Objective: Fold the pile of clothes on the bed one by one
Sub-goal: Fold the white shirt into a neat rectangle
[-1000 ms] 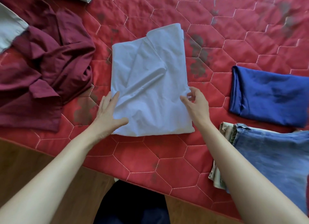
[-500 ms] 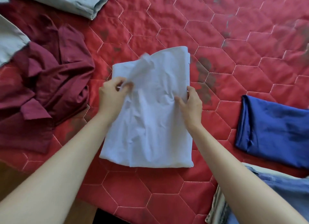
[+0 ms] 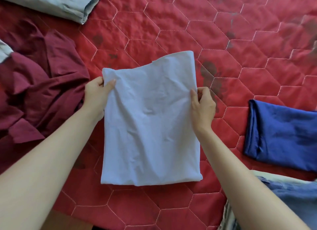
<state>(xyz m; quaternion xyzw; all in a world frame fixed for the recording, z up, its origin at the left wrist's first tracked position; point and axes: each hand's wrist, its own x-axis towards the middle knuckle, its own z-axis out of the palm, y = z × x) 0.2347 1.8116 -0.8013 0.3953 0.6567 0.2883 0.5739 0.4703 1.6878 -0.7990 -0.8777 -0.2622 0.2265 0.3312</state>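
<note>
Two hands on one pale blue cloth (image 3: 151, 120), folded to a rectangle, flat on the red quilted bed (image 3: 171, 32). Left hand (image 3: 97, 95): fingers clamped on the cloth's upper left edge. Right hand (image 3: 203, 104): fingers pinching its right edge. Left of it, maroon garment (image 3: 39, 85), crumpled. Right, navy cloth (image 3: 281, 135), folded; jeans (image 3: 291, 195) nearer. Far left, grey cloth (image 3: 56, 1).
</note>
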